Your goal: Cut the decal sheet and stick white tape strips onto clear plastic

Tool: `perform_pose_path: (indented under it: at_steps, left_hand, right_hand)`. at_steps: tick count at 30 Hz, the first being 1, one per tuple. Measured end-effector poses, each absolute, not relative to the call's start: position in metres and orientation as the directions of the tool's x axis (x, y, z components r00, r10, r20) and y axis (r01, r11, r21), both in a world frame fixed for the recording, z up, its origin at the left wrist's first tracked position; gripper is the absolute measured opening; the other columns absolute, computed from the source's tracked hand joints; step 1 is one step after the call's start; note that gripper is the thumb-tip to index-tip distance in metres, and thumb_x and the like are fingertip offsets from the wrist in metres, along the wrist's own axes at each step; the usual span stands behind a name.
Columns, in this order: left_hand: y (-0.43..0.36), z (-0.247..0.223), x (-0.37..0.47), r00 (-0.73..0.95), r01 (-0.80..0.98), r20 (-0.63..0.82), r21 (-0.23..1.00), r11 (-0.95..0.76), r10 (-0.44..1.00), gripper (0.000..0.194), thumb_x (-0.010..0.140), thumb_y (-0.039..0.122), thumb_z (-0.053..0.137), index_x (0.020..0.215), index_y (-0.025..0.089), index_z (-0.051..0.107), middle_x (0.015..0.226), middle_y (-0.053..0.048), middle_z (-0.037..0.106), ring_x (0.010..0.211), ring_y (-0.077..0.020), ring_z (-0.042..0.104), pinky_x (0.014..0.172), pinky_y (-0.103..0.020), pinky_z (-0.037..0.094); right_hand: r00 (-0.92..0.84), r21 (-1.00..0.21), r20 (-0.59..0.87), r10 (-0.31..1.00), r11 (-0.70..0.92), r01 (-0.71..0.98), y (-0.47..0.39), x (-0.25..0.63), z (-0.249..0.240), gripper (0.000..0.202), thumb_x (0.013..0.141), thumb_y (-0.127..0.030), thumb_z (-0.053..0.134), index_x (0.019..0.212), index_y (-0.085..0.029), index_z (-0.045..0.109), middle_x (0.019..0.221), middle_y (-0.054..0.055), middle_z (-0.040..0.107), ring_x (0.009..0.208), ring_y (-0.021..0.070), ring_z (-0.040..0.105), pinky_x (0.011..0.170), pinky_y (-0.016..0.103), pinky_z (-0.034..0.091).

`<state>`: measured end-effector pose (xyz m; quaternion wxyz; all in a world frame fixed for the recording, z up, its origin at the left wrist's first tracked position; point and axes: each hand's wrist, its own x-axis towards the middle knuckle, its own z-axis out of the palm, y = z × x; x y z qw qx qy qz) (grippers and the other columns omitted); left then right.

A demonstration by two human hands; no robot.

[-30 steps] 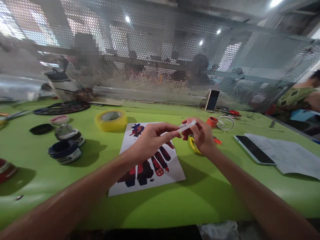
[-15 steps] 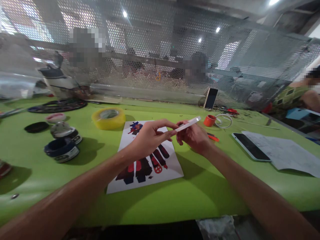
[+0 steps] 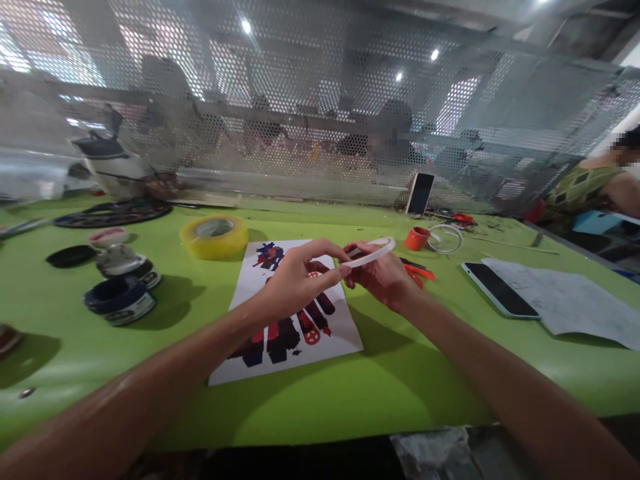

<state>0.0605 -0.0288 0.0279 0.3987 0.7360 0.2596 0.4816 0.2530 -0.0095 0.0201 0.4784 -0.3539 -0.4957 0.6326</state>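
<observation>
I watched the work partway through, as I judged it: a narrow white ring (image 3: 373, 256) was in hand at the centre of the frame, raised above the table (image 3: 295, 413) and not yet set down. The left hand (image 3: 295, 280) pinched its near edge between thumb and fingers. The right hand (image 3: 383, 277) sat curled behind and under the ring; I could not tell whether it gripped or merely steadied it.

The printed sheet (image 3: 335, 343) lay flat at lower centre, its dark and red shapes already on it, and I made out no cut or fold in what showed. The yellow tape roll (image 3: 200, 248) stood unused at its upper left corner.

Much escaped me. The left hand and forearm covered the sheet's middle and part of its left side, and an orange tool (image 3: 423, 272) was partly lost behind the right hand. A jar (image 3: 7, 339) was cut off at the left edge, a person (image 3: 585, 183) at the right edge. Markings on the loose paper (image 3: 590, 300) at right were too faint to read, and the figures beyond the perforated screen (image 3: 300, 73) blurred into grey.
</observation>
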Motion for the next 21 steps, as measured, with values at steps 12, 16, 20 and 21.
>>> perform_pose_path:
  at_steps: [12,16,20,21]
  left_hand:
    - [-0.029,0.0273,0.0623,0.363,0.032,0.481,0.85,-0.526,0.798,0.027,0.077,0.006,0.054,0.092,0.019,0.073,0.091,-0.002,0.072,0.08,-0.012,0.067,0.07,-0.023,0.054]
    - [-0.0287,0.0259,0.0603,0.393,0.041,0.481,0.842,-0.537,0.784,0.02,0.083,0.011,0.059,0.096,0.018,0.073,0.094,-0.002,0.072,0.082,-0.0116,0.067,0.069,-0.021,0.052]
    - [-0.0296,0.0268,0.0592,0.406,0.088,0.491,0.819,-0.568,0.771,0.013,0.086,0.019,0.064,0.097,0.019,0.071,0.1,-0.001,0.069,0.082,-0.0102,0.065,0.067,-0.02,0.051]
    - [-0.0297,0.027,0.0597,0.402,0.1,0.49,0.816,-0.569,0.774,0.014,0.085,0.017,0.063,0.097,0.019,0.071,0.1,-0.001,0.069,0.081,-0.0098,0.064,0.066,-0.02,0.05]
  right_hand:
    - [-0.14,-0.969,0.06,0.988,0.023,-0.247,-0.0089,0.2514,0.0157,0.019,0.088,-0.036,0.065,0.081,-0.018,0.068,0.061,0.004,0.072,0.047,0.0174,0.064,0.051,0.031,0.052]
    - [-0.094,-0.969,0.061,0.994,0.036,-0.243,-0.0087,0.2499,0.0152,0.02,0.084,-0.036,0.067,0.079,-0.017,0.069,0.06,0.003,0.072,0.047,0.0175,0.065,0.05,0.031,0.053]
    - [-0.073,-0.967,0.071,0.995,0.051,-0.249,-0.0093,0.2481,0.0165,0.02,0.083,-0.037,0.068,0.078,-0.017,0.07,0.059,0.002,0.071,0.046,0.0169,0.064,0.049,0.029,0.052]
    - [-0.074,-0.967,0.072,0.995,0.051,-0.25,-0.0095,0.2478,0.0169,0.02,0.082,-0.036,0.068,0.077,-0.017,0.07,0.059,0.003,0.071,0.045,0.0167,0.064,0.048,0.029,0.052]
